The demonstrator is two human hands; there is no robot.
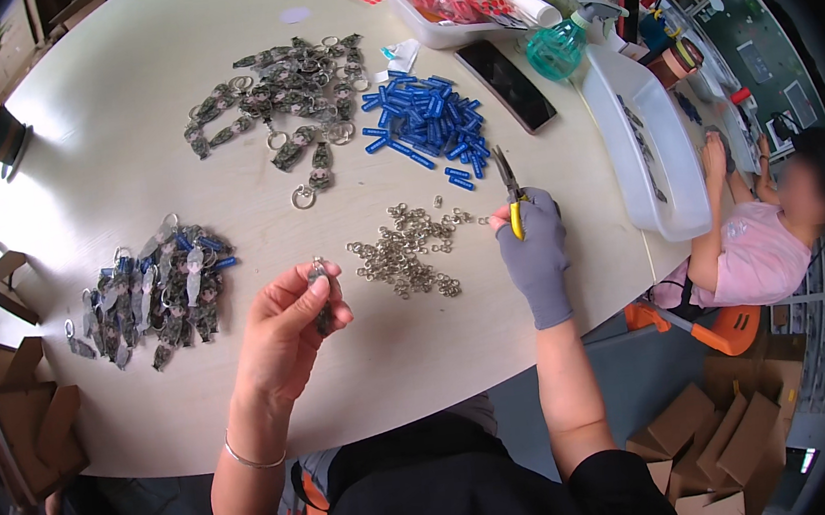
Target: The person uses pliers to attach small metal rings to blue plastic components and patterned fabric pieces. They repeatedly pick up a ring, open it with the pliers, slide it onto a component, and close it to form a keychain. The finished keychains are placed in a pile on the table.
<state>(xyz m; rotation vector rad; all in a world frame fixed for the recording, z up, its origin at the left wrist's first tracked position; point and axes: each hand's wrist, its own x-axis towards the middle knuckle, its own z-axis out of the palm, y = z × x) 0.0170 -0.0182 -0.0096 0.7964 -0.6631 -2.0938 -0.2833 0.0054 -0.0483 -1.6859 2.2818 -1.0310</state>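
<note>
My left hand [290,321] is closed, pinching a small camouflage-patterned figure keychain [324,314] upright between thumb and fingers. My right hand [536,260] wears a grey glove with bare fingertips and grips pliers with yellow handles [516,218], their metal jaws pointing away from me. Its thumb and fingertip meet beside a few small metal rings, and I cannot make out whether they pinch one. Between my hands lies a loose heap of small metal links [401,259]. Beyond it are a pile of blue tags [428,115] and a pile of figure keychains with split rings [290,94].
At left lies another pile of figures with blue tags [156,300]. A black phone [507,87], a long white tray [611,136], a green spray bottle [555,51] and a bin of red packets [419,36] line the right. A person in pink [759,251] sits beyond.
</note>
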